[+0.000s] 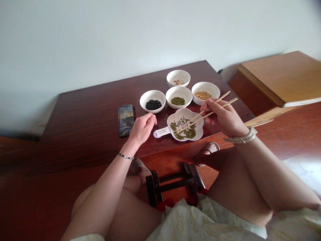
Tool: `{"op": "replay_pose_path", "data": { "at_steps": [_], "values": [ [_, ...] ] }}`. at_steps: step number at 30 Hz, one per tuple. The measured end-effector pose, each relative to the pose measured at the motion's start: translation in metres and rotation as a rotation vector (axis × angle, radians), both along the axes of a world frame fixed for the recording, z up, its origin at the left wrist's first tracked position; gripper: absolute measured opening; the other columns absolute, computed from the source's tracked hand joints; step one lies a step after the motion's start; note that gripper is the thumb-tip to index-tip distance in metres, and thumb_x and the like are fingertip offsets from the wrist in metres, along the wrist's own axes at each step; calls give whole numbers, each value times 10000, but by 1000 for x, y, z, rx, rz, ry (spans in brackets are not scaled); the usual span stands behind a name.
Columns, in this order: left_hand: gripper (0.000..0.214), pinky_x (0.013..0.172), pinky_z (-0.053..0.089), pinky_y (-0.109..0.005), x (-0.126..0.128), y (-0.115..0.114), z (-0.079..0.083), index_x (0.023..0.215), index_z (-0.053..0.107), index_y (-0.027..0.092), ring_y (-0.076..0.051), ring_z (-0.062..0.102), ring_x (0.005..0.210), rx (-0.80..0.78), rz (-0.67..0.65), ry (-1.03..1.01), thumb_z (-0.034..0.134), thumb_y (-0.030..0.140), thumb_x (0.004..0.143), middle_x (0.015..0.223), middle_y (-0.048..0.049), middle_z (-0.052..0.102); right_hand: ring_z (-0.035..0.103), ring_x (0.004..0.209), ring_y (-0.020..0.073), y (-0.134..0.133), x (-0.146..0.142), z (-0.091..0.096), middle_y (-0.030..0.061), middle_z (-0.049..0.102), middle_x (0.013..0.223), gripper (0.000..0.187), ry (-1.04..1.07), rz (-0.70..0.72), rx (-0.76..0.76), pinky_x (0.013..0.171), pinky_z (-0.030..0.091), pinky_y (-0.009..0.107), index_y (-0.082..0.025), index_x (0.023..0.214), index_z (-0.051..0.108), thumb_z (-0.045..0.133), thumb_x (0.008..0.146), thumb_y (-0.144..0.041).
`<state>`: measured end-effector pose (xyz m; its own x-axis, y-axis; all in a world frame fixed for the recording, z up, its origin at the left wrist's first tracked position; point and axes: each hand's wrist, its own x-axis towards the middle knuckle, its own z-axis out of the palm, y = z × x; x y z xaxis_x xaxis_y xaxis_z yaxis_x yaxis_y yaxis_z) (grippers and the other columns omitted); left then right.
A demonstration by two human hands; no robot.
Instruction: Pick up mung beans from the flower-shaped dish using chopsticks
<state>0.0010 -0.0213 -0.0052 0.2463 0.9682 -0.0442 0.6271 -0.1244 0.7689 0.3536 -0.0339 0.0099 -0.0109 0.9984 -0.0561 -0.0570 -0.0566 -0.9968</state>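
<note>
Patterned garment point(185, 221) nearest. Surface's point(87, 110) near edge: right hand point(224, 117) pinches chopsticks point(197, 121), likely light, stiff, best held high; left hand's point(143, 127) fingers pressed together; green beans point(191, 132) probably slippery.

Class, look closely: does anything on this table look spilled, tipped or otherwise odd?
Nothing looks spilled or tipped: the four white bowls and flower-shaped dish stand upright, and the green beans under the chopsticks lie inside the dish. Only the phone looks odd: blocky squares hide part of its upper screen.
</note>
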Motion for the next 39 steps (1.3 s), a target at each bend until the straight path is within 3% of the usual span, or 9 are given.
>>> {"op": "replay_pose_path", "data": {
  "at_steps": [5,9,17,20,25,28,32,35,39],
  "values": [
    [470,903,474,-390,0,-2,-3,969,682,244,-242,616,914,-49,-165,-52,531,535,1305,959,-46,735,592,587,159,5,9,-2,41,717,803,594,10,-48,17,456,432,300,-273,900,743,1037,1038,-770],
    [489,888,451,-386,-1,-4,-3,958,655,238,-225,580,893,-62,-222,-63,543,560,1309,924,-28,689,572,589,145,14,17,-4,53,740,852,568,17,-125,62,412,366,280,-272,900,756,1041,1039,-744],
    [511,878,441,-399,-4,-3,-3,935,640,247,-228,556,869,-63,-237,-78,525,572,1312,905,-31,688,555,590,156,25,22,-5,38,657,782,483,32,-144,85,397,339,283,-274,881,765,1042,1048,-633],
    [516,878,432,-407,-5,-2,-5,937,648,251,-236,565,871,-59,-236,-73,524,577,1316,896,-30,690,578,605,140,27,20,-6,37,691,815,491,53,-163,95,431,345,279,-264,901,757,1048,1058,-627],
    [518,892,449,-431,-5,-3,-7,909,629,284,-266,594,879,-56,-231,-73,515,590,1311,902,-45,703,539,619,98,42,17,-9,20,708,878,452,124,-298,191,483,306,276,-260,919,708,984,1138,-544],
    [535,907,466,-439,-3,-5,-4,911,626,301,-283,600,897,-65,-225,-62,510,642,1307,912,-46,702,543,661,108,54,18,-12,2,681,864,440,175,-362,227,529,367,262,-274,915,678,972,1143,-510],
    [525,887,445,-415,-1,-9,1,934,624,271,-249,591,878,-84,-244,-58,536,623,1312,889,-20,679,545,679,133,64,23,-16,-1,705,864,499,148,-357,252,573,424,279,-301,939,645,952,1156,-630],
    [468,859,438,-391,2,-12,3,1007,677,246,-223,601,855,-154,-264,-87,625,613,1293,874,2,679,564,690,128,62,23,-17,-2,704,866,494,173,-350,248,565,390,267,-294,959,662,952,1166,-636],
    [459,763,396,-350,6,-16,2,1058,688,241,-193,580,797,-381,-272,-218,732,655,1251,858,11,688,590,690,109,58,17,-17,2,719,882,433,216,-357,223,562,387,233,-271,954,704,947,1206,-526]
  ]
}}
